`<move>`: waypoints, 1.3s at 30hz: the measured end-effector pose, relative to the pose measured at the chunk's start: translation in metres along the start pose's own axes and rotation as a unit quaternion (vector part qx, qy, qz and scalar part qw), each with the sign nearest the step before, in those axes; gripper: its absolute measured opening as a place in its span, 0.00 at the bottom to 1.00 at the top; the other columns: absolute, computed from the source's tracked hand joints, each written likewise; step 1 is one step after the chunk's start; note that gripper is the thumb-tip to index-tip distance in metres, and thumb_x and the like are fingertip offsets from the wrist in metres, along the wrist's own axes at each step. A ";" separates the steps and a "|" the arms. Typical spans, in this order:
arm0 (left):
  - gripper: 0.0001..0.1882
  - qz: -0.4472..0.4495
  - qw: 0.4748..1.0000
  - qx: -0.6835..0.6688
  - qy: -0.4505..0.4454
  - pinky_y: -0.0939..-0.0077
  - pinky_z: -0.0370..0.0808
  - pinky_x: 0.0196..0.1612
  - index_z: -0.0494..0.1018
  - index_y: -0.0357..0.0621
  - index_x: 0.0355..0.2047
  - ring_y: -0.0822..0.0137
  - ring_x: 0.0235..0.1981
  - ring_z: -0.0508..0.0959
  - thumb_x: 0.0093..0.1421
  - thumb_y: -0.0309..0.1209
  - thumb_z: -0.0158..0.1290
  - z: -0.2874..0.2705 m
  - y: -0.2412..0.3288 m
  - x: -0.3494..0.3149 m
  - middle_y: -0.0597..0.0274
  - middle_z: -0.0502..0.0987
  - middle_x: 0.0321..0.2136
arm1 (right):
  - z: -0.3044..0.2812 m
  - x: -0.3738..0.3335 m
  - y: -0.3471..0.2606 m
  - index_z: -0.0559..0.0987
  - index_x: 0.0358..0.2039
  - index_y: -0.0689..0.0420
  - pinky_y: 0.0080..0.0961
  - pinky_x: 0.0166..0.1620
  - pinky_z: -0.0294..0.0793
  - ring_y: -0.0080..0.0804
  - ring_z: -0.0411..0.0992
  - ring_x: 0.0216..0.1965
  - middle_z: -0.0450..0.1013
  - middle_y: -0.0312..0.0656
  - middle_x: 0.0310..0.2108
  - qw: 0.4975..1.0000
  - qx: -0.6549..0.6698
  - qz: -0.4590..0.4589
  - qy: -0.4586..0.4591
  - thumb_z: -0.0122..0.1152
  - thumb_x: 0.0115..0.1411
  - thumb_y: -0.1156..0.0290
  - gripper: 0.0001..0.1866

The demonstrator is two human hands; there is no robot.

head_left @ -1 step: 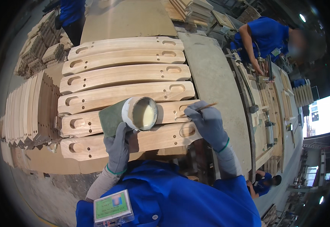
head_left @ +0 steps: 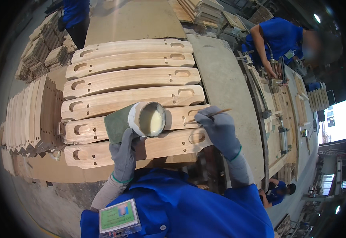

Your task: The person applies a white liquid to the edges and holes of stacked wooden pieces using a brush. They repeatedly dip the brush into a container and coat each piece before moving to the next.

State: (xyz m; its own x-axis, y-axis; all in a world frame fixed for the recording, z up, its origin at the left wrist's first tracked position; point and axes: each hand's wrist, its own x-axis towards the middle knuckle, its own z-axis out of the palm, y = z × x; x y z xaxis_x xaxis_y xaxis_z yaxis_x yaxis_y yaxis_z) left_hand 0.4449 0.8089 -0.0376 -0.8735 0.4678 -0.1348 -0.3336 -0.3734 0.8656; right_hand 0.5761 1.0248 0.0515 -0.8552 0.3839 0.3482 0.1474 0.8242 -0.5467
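"How many slats (head_left: 129, 99) lay flat in the row about the fingers (head_left: 127, 137)?"
"Six: four beyond them, two close by."
"And how many things were held?"
"Two: one pot (head_left: 134, 116) in the left fingers, one stick (head_left: 223, 111) in the right fingers (head_left: 203, 119)."
"How many gloves (head_left: 222, 135)?"
"Two, one over each set of fingers."
"Other people (head_left: 274, 41)?"
"I made out three, all well apart from the fingers."

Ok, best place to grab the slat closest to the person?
Likely the left end of that slat, from above on the person's left: its oval slot may give a finger hold, while the right hand crowds the other end.
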 end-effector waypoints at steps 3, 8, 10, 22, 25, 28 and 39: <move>0.11 -0.004 1.000 -0.027 -0.004 0.78 0.78 0.37 0.70 0.35 0.44 0.70 0.34 0.79 0.62 0.24 0.49 -0.007 0.003 -0.002 0.57 0.77 0.37 | -0.008 -0.001 -0.020 0.76 0.27 0.63 0.23 0.31 0.73 0.30 0.75 0.29 0.75 0.43 0.27 0.954 0.270 0.111 0.065 0.61 0.54 0.79 0.02; 0.13 0.023 0.993 -0.104 -0.047 0.76 0.78 0.38 0.68 0.36 0.47 0.68 0.36 0.79 0.62 0.22 0.47 0.009 0.021 -0.004 0.56 0.76 0.40 | -0.004 -0.005 -0.053 0.73 0.30 0.66 0.24 0.32 0.77 0.32 0.76 0.32 0.74 0.49 0.29 0.904 0.424 0.042 0.044 0.59 0.52 0.86 0.05; 0.13 0.054 0.997 -0.018 -0.050 0.76 0.79 0.39 0.68 0.37 0.48 0.67 0.38 0.79 0.62 0.22 0.47 0.005 0.024 -0.007 0.56 0.76 0.40 | 0.005 -0.011 -0.052 0.73 0.31 0.64 0.25 0.32 0.77 0.31 0.76 0.31 0.74 0.49 0.29 0.902 0.432 0.013 0.020 0.60 0.53 0.85 0.07; 0.13 0.016 0.994 -0.104 -0.020 0.73 0.78 0.43 0.68 0.34 0.47 0.67 0.41 0.77 0.61 0.22 0.49 0.021 0.004 -0.010 0.56 0.75 0.42 | 0.012 -0.048 -0.063 0.71 0.36 0.63 0.31 0.41 0.79 0.40 0.76 0.37 0.73 0.53 0.35 0.920 0.363 -0.046 0.140 0.60 0.50 0.88 0.13; 0.12 -0.012 0.998 -0.046 -0.048 0.72 0.79 0.42 0.68 0.33 0.46 0.67 0.40 0.77 0.62 0.23 0.48 0.019 0.000 -0.008 0.56 0.75 0.41 | -0.003 -0.047 -0.061 0.71 0.33 0.65 0.27 0.43 0.76 0.34 0.75 0.36 0.73 0.50 0.32 0.878 0.432 0.105 0.179 0.55 0.54 0.86 0.06; 0.12 0.013 0.997 -0.050 -0.063 0.70 0.79 0.42 0.68 0.34 0.47 0.66 0.41 0.77 0.62 0.24 0.47 0.015 -0.009 -0.004 0.55 0.75 0.41 | -0.019 -0.045 -0.054 0.74 0.33 0.65 0.20 0.36 0.76 0.28 0.75 0.32 0.74 0.46 0.30 0.934 0.303 0.167 0.087 0.60 0.53 0.83 0.06; 0.14 -0.010 0.996 -0.069 -0.053 0.69 0.80 0.42 0.66 0.36 0.49 0.66 0.41 0.77 0.63 0.24 0.46 0.013 -0.012 -0.002 0.55 0.74 0.42 | 0.007 -0.056 -0.035 0.77 0.25 0.66 0.22 0.25 0.73 0.34 0.76 0.25 0.74 0.46 0.25 0.994 0.084 0.061 -0.013 0.64 0.51 0.79 0.04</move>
State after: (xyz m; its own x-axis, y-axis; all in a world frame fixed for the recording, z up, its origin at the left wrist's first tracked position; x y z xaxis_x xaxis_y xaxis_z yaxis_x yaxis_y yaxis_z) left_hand 0.4555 0.8229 -0.0418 -0.8262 0.5557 -0.0921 -0.4020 -0.4671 0.7876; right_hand 0.6159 0.9716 0.0459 -0.8490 0.4641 0.2524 0.1674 0.6895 -0.7046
